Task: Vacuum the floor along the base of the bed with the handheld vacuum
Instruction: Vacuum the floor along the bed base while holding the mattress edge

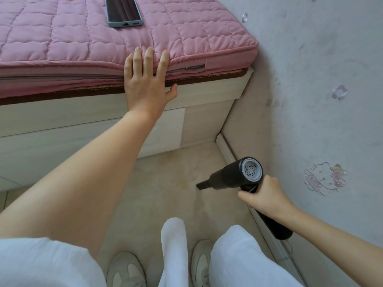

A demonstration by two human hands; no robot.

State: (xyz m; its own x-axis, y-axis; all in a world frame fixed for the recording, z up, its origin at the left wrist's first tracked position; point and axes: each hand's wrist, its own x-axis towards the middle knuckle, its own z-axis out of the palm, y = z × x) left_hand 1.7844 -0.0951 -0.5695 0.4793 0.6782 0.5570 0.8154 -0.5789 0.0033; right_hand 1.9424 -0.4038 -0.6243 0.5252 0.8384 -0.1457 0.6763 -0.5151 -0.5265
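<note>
We're bracing our flat, empty left hand (145,83) on the bed (116,112) edge, right hand (264,196) clenching the handheld vacuum (238,175), nozzle hovering off the floor (170,183) near the wall corner; risk: we're missing the base strip

Left hand (145,83) flat, fingers spread, arm straight out. Right hand (264,195) curled tight in grip, arm bent.

Setting: home bedroom. Evidence: bed (116,119) with pale wood base far left, pink quilted mattress cover (62,38) on top, phone (123,11) lying on it; cartoon-cat wallpaper (323,179) right; beige floor (176,183) near.
</note>
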